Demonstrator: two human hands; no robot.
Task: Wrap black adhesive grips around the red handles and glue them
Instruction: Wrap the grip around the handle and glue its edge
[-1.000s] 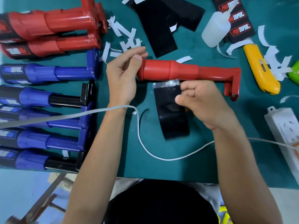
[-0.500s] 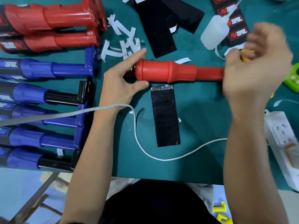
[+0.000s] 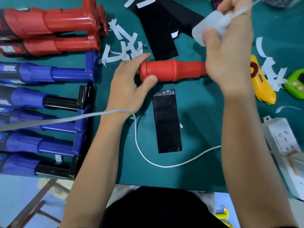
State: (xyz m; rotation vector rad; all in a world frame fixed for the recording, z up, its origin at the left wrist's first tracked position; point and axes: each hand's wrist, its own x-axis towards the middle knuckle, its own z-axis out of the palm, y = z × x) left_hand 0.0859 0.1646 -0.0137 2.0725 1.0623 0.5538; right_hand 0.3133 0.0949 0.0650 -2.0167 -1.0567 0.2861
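Note:
A red handle (image 3: 172, 70) lies across the middle of the green mat. My left hand (image 3: 130, 86) grips its left end between thumb and fingers. Just below it a black adhesive grip strip (image 3: 167, 122) lies flat with its shiny side up. My right hand (image 3: 228, 51) is lifted above the handle's right part and holds a white glue bottle (image 3: 207, 28), its nozzle pointing up to the right and blurred. The handle's right end is hidden behind that hand.
Two red handles (image 3: 49, 33) and several blue ones (image 3: 41, 102) lie stacked at the left. More black strips (image 3: 158, 35) and white paper scraps (image 3: 125, 46) lie at the back. A yellow knife (image 3: 263, 89), a green object (image 3: 296, 83) and a white power strip (image 3: 284, 150) are on the right. A white cable (image 3: 148, 157) loops in front.
My right hand let go of the black strip, reached right to the back and picked up the glue bottle. The strip now lies flat below the handle. My left hand stays on the handle's end.

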